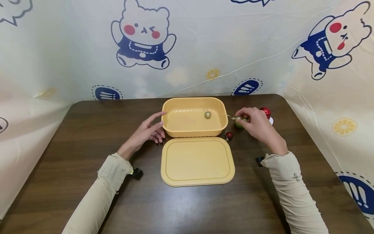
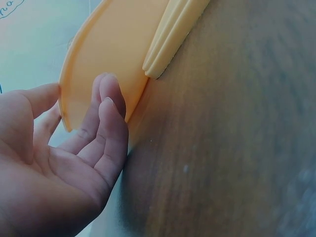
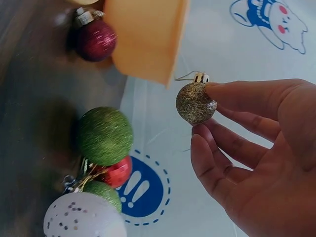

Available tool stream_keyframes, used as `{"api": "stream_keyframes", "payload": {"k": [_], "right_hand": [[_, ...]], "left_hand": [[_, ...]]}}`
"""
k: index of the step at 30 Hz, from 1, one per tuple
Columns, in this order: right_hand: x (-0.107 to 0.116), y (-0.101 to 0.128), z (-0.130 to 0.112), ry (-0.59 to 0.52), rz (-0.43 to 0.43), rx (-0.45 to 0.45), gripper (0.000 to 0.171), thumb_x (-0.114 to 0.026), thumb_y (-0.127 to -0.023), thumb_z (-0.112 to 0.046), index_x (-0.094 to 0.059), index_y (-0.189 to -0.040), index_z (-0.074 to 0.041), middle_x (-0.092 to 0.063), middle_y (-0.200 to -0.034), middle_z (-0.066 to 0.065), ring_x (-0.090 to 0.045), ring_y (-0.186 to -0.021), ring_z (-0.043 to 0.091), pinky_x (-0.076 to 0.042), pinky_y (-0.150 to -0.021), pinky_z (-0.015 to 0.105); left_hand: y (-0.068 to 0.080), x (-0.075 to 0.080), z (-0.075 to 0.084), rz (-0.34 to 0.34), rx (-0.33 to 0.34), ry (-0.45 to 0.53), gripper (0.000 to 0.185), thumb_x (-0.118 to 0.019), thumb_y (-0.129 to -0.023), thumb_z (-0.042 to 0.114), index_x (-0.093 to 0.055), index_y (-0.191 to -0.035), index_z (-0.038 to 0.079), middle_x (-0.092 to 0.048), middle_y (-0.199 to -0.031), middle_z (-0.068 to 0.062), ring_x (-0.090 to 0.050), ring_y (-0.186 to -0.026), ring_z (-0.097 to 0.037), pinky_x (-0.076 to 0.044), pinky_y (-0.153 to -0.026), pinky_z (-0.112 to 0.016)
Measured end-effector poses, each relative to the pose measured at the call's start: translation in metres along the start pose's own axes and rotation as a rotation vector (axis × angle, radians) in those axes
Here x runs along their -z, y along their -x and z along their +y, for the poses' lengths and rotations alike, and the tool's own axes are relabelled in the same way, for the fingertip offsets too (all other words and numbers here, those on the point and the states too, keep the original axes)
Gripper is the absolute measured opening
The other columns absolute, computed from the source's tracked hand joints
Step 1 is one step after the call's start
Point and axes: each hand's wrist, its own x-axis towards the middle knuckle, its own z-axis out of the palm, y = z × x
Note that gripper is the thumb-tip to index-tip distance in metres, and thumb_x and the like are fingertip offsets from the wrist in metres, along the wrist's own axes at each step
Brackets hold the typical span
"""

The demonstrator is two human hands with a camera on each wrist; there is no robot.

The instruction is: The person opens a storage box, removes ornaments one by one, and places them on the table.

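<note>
now right hand (image 3: 256,148) pinching gold bauble (image 3: 195,102)

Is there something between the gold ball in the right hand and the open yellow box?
Nothing visible. The right hand pinches the gold ball just beside the yellow box, whose top is open; only its near wall lies between.

The scene is lit evenly and softly from above. Faint shadows are cast under the arms, and a dull sheen is seen on the near table (image 1: 87,136). The head view is bowed at its edges. Both wrist views are blurred up close.
</note>
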Motion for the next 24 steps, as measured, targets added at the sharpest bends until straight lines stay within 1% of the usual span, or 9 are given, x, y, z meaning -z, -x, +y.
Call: {"api": "stream_keyframes", "payload": {"k": [6, 8, 12, 14, 16, 19, 24], "right_hand": [[-0.006, -0.004, 0.008, 0.041, -0.026, 0.009, 0.017, -0.071, -0.091, -0.005, -0.07, -0.106, 0.0, -0.068, -0.097, 0.016, -0.053, -0.089, 0.034, -0.045, -0.077, 0.043], [-0.008, -0.004, 0.012, 0.056, -0.026, 0.013, 0.016, -0.071, -0.09, -0.004, -0.071, -0.105, 0.001, -0.069, -0.096, 0.017, -0.053, -0.089, 0.034, -0.045, -0.077, 0.044], [-0.009, 0.0, 0.018, 0.08, -0.04, 0.002, 0.014, -0.07, -0.09, -0.003, -0.071, -0.104, 0.001, -0.068, -0.095, 0.017, -0.052, -0.088, 0.032, -0.046, -0.077, 0.045], [-0.009, 0.002, 0.021, 0.087, -0.054, -0.003, 0.015, -0.07, -0.09, -0.003, -0.07, -0.105, 0.001, -0.069, -0.097, 0.018, -0.052, -0.089, 0.033, -0.047, -0.078, 0.046], [-0.009, 0.004, 0.023, 0.097, -0.066, -0.008, 0.016, -0.07, -0.09, -0.003, -0.07, -0.105, 0.002, -0.069, -0.098, 0.018, -0.052, -0.09, 0.033, -0.048, -0.079, 0.047], [-0.008, 0.007, 0.026, 0.109, -0.066, -0.006, 0.016, -0.07, -0.089, -0.002, -0.071, -0.104, 0.002, -0.069, -0.098, 0.019, -0.053, -0.089, 0.033, -0.049, -0.079, 0.048], [-0.008, 0.009, 0.033, 0.132, -0.051, 0.018, 0.014, -0.07, -0.087, 0.002, -0.07, -0.1, 0.004, -0.069, -0.095, 0.019, -0.057, -0.082, 0.032, -0.051, -0.075, 0.047]], "left_hand": [[0.0, 0.001, -0.003, 0.002, -0.002, 0.006, 0.054, -0.052, -0.104, 0.04, -0.035, -0.154, 0.031, -0.066, -0.086, -0.026, -0.066, -0.066, -0.029, -0.059, -0.06, -0.04], [0.001, 0.001, -0.001, -0.003, 0.002, 0.007, 0.054, -0.052, -0.104, 0.039, -0.035, -0.154, 0.031, -0.065, -0.086, -0.027, -0.066, -0.067, -0.03, -0.058, -0.06, -0.041], [-0.002, 0.002, -0.002, -0.015, -0.004, -0.001, 0.054, -0.052, -0.103, 0.04, -0.034, -0.154, 0.031, -0.066, -0.085, -0.026, -0.066, -0.066, -0.03, -0.058, -0.059, -0.04], [-0.004, 0.002, -0.005, -0.016, -0.011, -0.005, 0.054, -0.052, -0.103, 0.041, -0.035, -0.153, 0.032, -0.066, -0.084, -0.024, -0.066, -0.066, -0.029, -0.058, -0.057, -0.038], [-0.004, 0.002, -0.005, -0.014, -0.012, -0.005, 0.053, -0.052, -0.103, 0.041, -0.035, -0.153, 0.033, -0.066, -0.084, -0.023, -0.066, -0.065, -0.028, -0.057, -0.057, -0.038], [-0.003, 0.002, -0.005, -0.01, -0.014, -0.006, 0.052, -0.052, -0.103, 0.041, -0.036, -0.153, 0.033, -0.066, -0.084, -0.023, -0.066, -0.066, -0.028, -0.057, -0.057, -0.038], [-0.001, 0.003, -0.004, -0.008, -0.01, -0.006, 0.052, -0.051, -0.104, 0.04, -0.035, -0.153, 0.033, -0.066, -0.085, -0.024, -0.066, -0.066, -0.028, -0.057, -0.058, -0.038]]}}
